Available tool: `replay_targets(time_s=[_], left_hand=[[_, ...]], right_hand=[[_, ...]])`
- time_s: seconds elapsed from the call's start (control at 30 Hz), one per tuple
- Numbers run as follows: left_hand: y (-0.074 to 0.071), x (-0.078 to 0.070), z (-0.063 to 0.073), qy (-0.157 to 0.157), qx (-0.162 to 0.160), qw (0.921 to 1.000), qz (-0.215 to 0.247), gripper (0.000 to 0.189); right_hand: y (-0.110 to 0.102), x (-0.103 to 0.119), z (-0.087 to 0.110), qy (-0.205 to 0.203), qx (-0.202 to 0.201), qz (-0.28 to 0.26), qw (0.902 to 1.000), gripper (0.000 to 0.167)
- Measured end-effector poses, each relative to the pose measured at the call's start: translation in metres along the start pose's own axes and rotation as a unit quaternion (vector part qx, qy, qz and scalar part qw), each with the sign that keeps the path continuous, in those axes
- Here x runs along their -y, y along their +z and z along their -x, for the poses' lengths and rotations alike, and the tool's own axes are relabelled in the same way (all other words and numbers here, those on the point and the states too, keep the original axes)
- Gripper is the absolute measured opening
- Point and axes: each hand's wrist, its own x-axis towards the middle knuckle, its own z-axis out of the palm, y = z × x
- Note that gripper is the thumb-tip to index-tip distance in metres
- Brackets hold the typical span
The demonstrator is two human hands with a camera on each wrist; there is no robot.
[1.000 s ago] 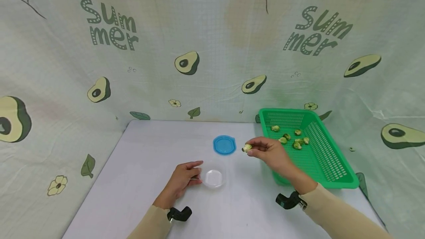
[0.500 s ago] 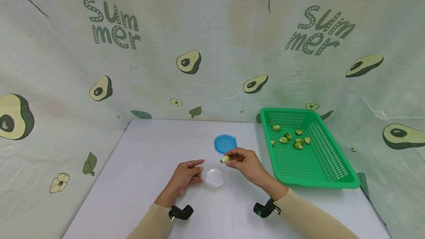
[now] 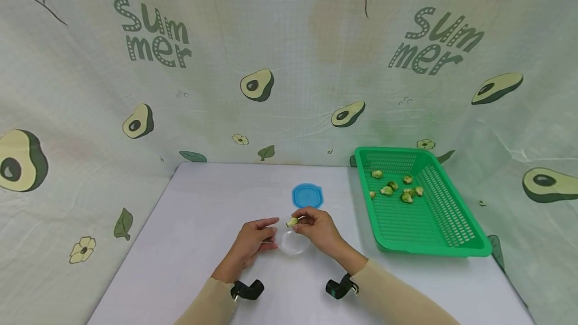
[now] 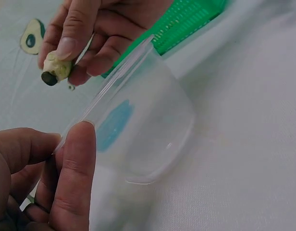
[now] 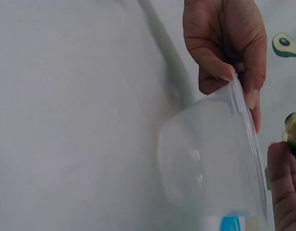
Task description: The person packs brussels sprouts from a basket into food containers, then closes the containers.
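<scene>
A clear plastic bowl stands on the white table, its rim pinched at the left side between the thumb and fingers of my left hand. Over the bowl's rim, my right hand pinches a small Brussels sprout between thumb and fingertips. The sprout's dark cut end shows in the left wrist view. In the right wrist view the sprout is partly cut off by the frame edge. No sprout shows inside the bowl in the wrist views.
A blue lid lies on the table just behind the bowl. To the right stands a green plastic basket with several Brussels sprouts. A printed curtain hangs along the back and sides of the table.
My right hand has carried the Brussels sprout leftward from beside the green basket to above the bowl. My left hand has stayed at the bowl's rim.
</scene>
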Motion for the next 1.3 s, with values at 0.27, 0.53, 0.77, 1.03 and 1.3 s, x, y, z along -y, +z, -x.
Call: replay_targets(time_s=[0.27, 0.53, 0.77, 1.03, 1.3], left_hand=[[0.0, 0.002, 0.002, 0.005, -0.002, 1.0, 0.004, 0.044], [0.0, 0.002, 0.001, 0.005, -0.004, 1.0, 0.0, 0.043], [0.001, 0.001, 0.001, 0.009, 0.0, 1.0, 0.004, 0.043], [0.002, 0.002, 0.0, 0.006, 0.001, 0.9999, 0.008, 0.044], [0.001, 0.002, 0.001, 0.01, 0.002, 0.9999, 0.006, 0.044]], right_hand=[[0.009, -0.004, 0.001, -0.016, -0.013, 0.066, 0.9976, 0.024], [0.015, 0.0, 0.002, -0.011, -0.003, 0.067, 0.9977, 0.019], [0.018, 0.001, 0.001, -0.026, -0.013, 0.097, 0.9949, 0.019], [0.018, 0.0, 0.0, -0.026, -0.008, 0.111, 0.9934, 0.018], [0.018, -0.001, -0.003, -0.023, 0.003, 0.134, 0.9907, 0.017]])
